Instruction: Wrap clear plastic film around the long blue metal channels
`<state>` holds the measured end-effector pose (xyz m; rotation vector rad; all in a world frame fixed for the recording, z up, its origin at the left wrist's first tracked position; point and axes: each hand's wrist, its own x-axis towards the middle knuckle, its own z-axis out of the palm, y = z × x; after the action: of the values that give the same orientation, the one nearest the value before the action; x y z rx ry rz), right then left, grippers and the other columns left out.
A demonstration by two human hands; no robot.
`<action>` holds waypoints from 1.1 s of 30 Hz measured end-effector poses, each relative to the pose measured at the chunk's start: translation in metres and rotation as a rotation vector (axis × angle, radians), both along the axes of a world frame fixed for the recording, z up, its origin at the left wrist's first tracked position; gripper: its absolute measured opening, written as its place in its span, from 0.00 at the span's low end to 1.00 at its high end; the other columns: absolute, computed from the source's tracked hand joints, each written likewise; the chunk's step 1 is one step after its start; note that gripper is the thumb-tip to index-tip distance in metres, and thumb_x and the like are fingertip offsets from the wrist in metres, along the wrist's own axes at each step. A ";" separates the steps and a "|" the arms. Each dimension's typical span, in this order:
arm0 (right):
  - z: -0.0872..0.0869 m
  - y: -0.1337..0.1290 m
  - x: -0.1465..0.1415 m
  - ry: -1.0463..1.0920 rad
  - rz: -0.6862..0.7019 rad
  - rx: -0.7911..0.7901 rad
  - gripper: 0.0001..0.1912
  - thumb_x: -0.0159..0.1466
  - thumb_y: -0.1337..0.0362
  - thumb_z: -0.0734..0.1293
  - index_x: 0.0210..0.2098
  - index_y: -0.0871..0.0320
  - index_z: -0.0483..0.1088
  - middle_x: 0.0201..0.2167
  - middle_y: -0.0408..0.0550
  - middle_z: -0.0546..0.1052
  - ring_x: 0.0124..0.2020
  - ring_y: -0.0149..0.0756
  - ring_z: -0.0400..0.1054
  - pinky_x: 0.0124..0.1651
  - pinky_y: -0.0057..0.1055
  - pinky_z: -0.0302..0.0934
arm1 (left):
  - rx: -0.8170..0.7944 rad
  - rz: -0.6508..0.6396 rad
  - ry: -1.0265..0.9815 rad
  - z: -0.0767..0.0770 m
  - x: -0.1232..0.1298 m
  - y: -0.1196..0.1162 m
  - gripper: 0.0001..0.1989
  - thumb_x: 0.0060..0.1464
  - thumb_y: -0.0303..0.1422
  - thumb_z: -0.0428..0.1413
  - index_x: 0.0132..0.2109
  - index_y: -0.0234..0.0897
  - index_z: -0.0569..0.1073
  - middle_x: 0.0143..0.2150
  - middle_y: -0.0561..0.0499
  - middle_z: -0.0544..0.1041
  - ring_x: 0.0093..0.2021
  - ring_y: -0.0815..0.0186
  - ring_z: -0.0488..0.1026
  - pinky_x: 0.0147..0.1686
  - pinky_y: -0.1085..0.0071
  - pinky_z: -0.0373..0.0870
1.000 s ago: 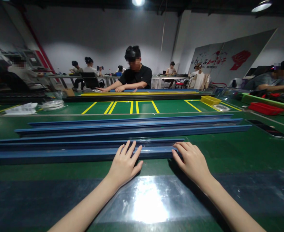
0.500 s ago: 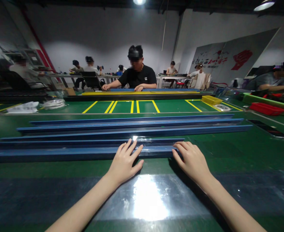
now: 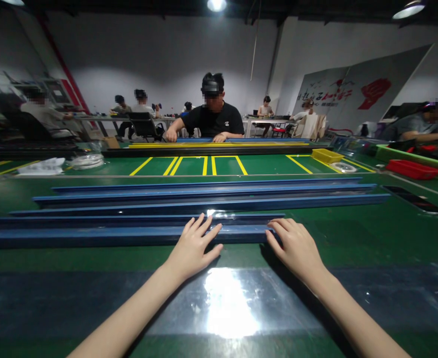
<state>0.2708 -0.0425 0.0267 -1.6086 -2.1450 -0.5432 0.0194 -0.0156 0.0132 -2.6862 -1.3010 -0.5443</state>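
A long blue channel strip (image 3: 103,237) with raised edges lies across the table in front of me, its right end between my hands. My left hand (image 3: 193,247) rests over the strip's near edge, fingers spread and thumb apart. At the strip's right end is my right hand (image 3: 297,244), its fingertips touching that end; the fingers bend slightly, with the thumb apart. Neither hand is closed around the strip. Under my forearms a clear plastic sheet (image 3: 159,303) lies on the green table and reflects a lamp.
More blue strips (image 3: 204,205) lie just beyond. Further back are yellow tape lines, a yellow tray (image 3: 326,156), a red tray (image 3: 414,169) and a phone (image 3: 417,200) at right. White coils (image 3: 86,160) sit at left. A co-worker (image 3: 217,117) handles strips opposite; other people sit behind.
The view has shifted slightly. My hands stay almost where they were on the blue strip. Across the table the co-worker's hand has moved a little.
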 end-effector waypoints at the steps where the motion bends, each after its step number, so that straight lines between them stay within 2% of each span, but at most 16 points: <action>1: 0.000 0.000 0.000 0.002 0.001 -0.003 0.12 0.62 0.62 0.56 0.35 0.60 0.69 0.35 0.49 0.73 0.37 0.37 0.64 0.37 0.31 0.52 | -0.020 0.005 0.008 0.001 0.000 0.000 0.23 0.55 0.42 0.46 0.56 0.39 0.63 0.59 0.41 0.60 0.60 0.53 0.52 0.55 0.50 0.51; 7: -0.002 0.001 0.000 0.017 0.051 -0.009 0.12 0.63 0.62 0.56 0.36 0.60 0.69 0.36 0.50 0.73 0.38 0.37 0.64 0.39 0.32 0.53 | -0.194 0.046 0.042 0.019 -0.002 -0.001 0.24 0.55 0.44 0.44 0.56 0.40 0.62 0.60 0.44 0.59 0.61 0.54 0.51 0.56 0.51 0.50; 12: -0.005 0.001 -0.003 0.027 0.117 -0.028 0.13 0.63 0.61 0.56 0.39 0.61 0.68 0.39 0.51 0.72 0.41 0.39 0.63 0.41 0.33 0.54 | -0.326 0.085 0.008 0.033 -0.011 0.005 0.24 0.56 0.46 0.41 0.53 0.38 0.66 0.59 0.48 0.61 0.60 0.60 0.53 0.57 0.58 0.51; 18: -0.003 -0.001 -0.005 0.016 0.160 -0.039 0.15 0.63 0.61 0.56 0.42 0.61 0.68 0.43 0.52 0.72 0.45 0.40 0.62 0.44 0.35 0.54 | -0.416 0.144 -0.003 0.043 -0.024 0.011 0.25 0.56 0.47 0.39 0.50 0.38 0.70 0.56 0.50 0.65 0.59 0.62 0.56 0.57 0.64 0.52; 25: 0.000 -0.001 -0.004 0.022 0.136 -0.033 0.14 0.63 0.61 0.55 0.41 0.61 0.68 0.41 0.51 0.72 0.43 0.39 0.62 0.43 0.35 0.54 | -0.565 0.254 0.113 0.051 -0.038 0.009 0.27 0.53 0.48 0.41 0.56 0.40 0.62 0.62 0.48 0.55 0.61 0.58 0.51 0.57 0.58 0.51; 29: 0.000 -0.001 -0.004 0.025 0.136 -0.043 0.14 0.63 0.61 0.56 0.40 0.61 0.68 0.40 0.51 0.72 0.43 0.39 0.62 0.43 0.34 0.53 | -0.574 0.242 0.078 0.055 -0.048 0.011 0.28 0.52 0.51 0.40 0.53 0.41 0.64 0.58 0.48 0.62 0.58 0.58 0.57 0.55 0.62 0.56; 33: 0.000 -0.001 -0.004 0.023 0.138 -0.055 0.14 0.63 0.61 0.55 0.40 0.61 0.68 0.40 0.51 0.72 0.43 0.39 0.62 0.42 0.34 0.54 | -0.562 0.219 0.038 0.057 -0.059 0.015 0.25 0.52 0.50 0.41 0.47 0.39 0.68 0.50 0.48 0.69 0.49 0.60 0.67 0.49 0.67 0.63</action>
<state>0.2672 -0.0434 0.0268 -1.4729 -2.2518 -0.4241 -0.0395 -0.0004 0.0704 -2.8757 -1.9477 -0.1070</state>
